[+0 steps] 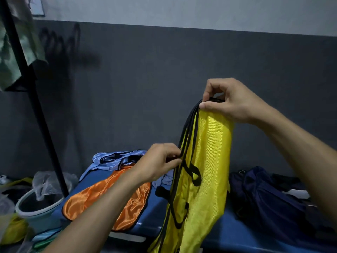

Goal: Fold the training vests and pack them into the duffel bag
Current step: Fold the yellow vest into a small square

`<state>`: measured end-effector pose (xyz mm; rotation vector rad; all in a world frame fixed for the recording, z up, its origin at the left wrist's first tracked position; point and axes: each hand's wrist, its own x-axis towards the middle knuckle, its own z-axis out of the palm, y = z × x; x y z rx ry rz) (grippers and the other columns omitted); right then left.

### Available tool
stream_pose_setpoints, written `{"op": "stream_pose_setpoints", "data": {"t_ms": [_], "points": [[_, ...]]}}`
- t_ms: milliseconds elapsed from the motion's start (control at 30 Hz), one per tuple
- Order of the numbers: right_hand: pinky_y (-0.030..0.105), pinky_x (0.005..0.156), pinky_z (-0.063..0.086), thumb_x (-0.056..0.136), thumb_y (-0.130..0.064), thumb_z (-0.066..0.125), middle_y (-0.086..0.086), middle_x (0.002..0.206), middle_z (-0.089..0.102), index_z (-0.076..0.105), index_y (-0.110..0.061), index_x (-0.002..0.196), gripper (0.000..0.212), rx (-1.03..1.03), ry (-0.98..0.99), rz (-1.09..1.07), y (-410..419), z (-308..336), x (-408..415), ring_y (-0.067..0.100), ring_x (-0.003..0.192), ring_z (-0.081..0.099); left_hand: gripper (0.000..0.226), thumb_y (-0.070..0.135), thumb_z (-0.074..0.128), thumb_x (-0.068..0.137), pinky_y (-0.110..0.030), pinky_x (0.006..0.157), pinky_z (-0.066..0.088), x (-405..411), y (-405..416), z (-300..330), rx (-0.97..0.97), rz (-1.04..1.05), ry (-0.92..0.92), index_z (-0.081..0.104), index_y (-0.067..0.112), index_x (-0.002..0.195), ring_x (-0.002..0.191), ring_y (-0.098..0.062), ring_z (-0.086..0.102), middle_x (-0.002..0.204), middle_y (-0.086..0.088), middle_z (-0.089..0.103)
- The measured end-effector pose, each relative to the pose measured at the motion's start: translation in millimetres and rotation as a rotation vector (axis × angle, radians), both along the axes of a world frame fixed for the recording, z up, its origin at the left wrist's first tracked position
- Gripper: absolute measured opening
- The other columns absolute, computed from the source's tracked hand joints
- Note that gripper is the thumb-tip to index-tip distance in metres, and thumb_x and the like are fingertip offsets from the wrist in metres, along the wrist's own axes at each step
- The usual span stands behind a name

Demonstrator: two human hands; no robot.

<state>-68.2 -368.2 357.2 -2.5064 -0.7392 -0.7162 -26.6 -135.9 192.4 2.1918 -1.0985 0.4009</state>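
A yellow mesh training vest [206, 161] with black trim hangs in front of me, held up in the air. My right hand [229, 101] pinches its top edge where the black straps bunch together. Lower down, my left hand [160, 163] pinches the vest's black-trimmed left edge. An orange vest [109, 198] lies spread on the blue bench [237, 232], with a light blue vest [113, 159] crumpled behind it. The dark navy duffel bag [269, 196] sits slumped on the bench to the right.
A black metal pole [36, 106] rises at the left with a camouflage cloth [14, 42] hanging from it. A pale bucket [34, 205] with a plastic bag stands on the floor left of the bench. The dark grey wall [164, 79] is close behind.
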Motion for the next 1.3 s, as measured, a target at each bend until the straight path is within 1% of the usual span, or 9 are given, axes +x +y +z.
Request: {"op": "stream_pose_setpoints", "data": {"t_ms": [200,400,500,600,767,900,1033,1200,1300], "points": [[0.025,0.076,0.052,0.084,-0.024,0.083,-0.005,0.085,0.072,0.067,-0.018,0.081,0.018,0.01,0.01,-0.039,6.9,4.2,-2.7,0.008,0.086,0.068,0.038,0.027,0.071,0.094,-0.014,0.063,0.039,-5.0,-5.3,4.4,-0.253,0.089,0.184,0.058,0.035,0.059,0.062,-0.002,0.055,0.073,0.013,0.06],[0.011,0.068,0.044,0.082,-0.021,0.082,-0.007,0.081,0.07,0.065,-0.019,0.078,0.017,-0.052,-0.002,-0.107,8.8,5.6,-4.6,0.006,0.082,0.065,0.03,0.016,0.073,0.086,-0.009,0.062,0.039,-3.5,-0.7,4.3,-0.314,0.22,0.192,0.066,0.032,0.061,0.066,0.002,0.06,0.075,0.012,0.066],[0.024,0.07,0.05,0.08,-0.018,0.08,-0.005,0.077,0.071,0.064,-0.02,0.075,0.017,-0.041,0.01,-0.114,8.6,2.9,-4.1,0.013,0.077,0.067,0.025,0.018,0.075,0.086,-0.018,0.071,0.046,0.6,3.0,0.9,-0.152,0.159,0.181,0.067,0.03,0.066,0.075,0.001,0.063,0.086,0.012,0.068],[0.031,0.067,0.052,0.077,-0.015,0.079,-0.002,0.074,0.071,0.064,-0.019,0.072,0.016,-0.032,0.037,-0.118,12.8,1.6,-3.0,0.019,0.074,0.067,0.004,0.024,0.075,0.09,-0.025,0.091,0.05,-1.5,0.4,-0.6,0.011,0.007,0.166,0.077,0.028,0.089,0.102,0.0,0.063,0.112,0.017,0.066],[0.035,0.069,0.054,0.076,-0.015,0.079,-0.001,0.073,0.071,0.063,-0.018,0.072,0.017,-0.047,0.059,-0.094,19.5,7.5,-3.6,0.023,0.074,0.067,0.037,0.006,0.066,0.091,-0.034,0.105,0.046,-8.0,-7.9,12.9,-0.157,-0.152,0.301,0.073,0.042,0.088,0.114,-0.004,0.061,0.115,0.021,0.065],[0.042,0.071,0.057,0.076,-0.018,0.081,0.0,0.072,0.071,0.063,-0.02,0.07,0.02,-0.064,0.085,-0.07,21.1,9.4,-4.8,0.024,0.073,0.068,0.029,0.018,0.052,0.086,-0.036,0.09,0.046,-15.8,-20.9,31.6,-0.411,-0.269,0.493,0.06,-0.004,0.104,0.097,-0.017,0.058,0.104,-0.016,0.06],[0.048,0.073,0.057,0.073,-0.025,0.08,0.0,0.072,0.072,0.063,-0.02,0.07,0.018,-0.051,0.098,-0.033,21.3,9.5,-4.5,0.026,0.075,0.069,0.045,0.048,0.07,0.086,-0.038,0.083,0.044,-18.4,-36.7,50.6,-0.518,-0.219,0.478,0.053,0.011,0.104,0.087,-0.015,0.054,0.092,-0.001,0.054],[0.055,0.075,0.055,0.076,-0.021,0.08,0.005,0.074,0.072,0.063,-0.018,0.07,0.018,-0.037,0.126,-0.01,21.7,10.5,-7.5,0.033,0.079,0.068,0.04,0.016,0.072,0.091,-0.029,0.083,0.053,-11.6,-54.1,64.2,-0.646,-0.199,0.519,0.05,0.021,0.124,0.091,-0.008,0.067,0.106,-0.005,0.07],[0.054,0.076,0.055,0.081,-0.017,0.082,0.007,0.076,0.071,0.062,-0.016,0.073,0.021,-0.047,0.156,-0.015,16.3,12.0,-9.2,0.032,0.079,0.067,0.011,0.014,0.066,0.098,-0.022,0.074,0.046,-7.3,-45.1,68.9,-0.568,-0.179,0.462,0.07,0.018,0.107,0.081,-0.004,0.062,0.089,0.009,0.069]]}}
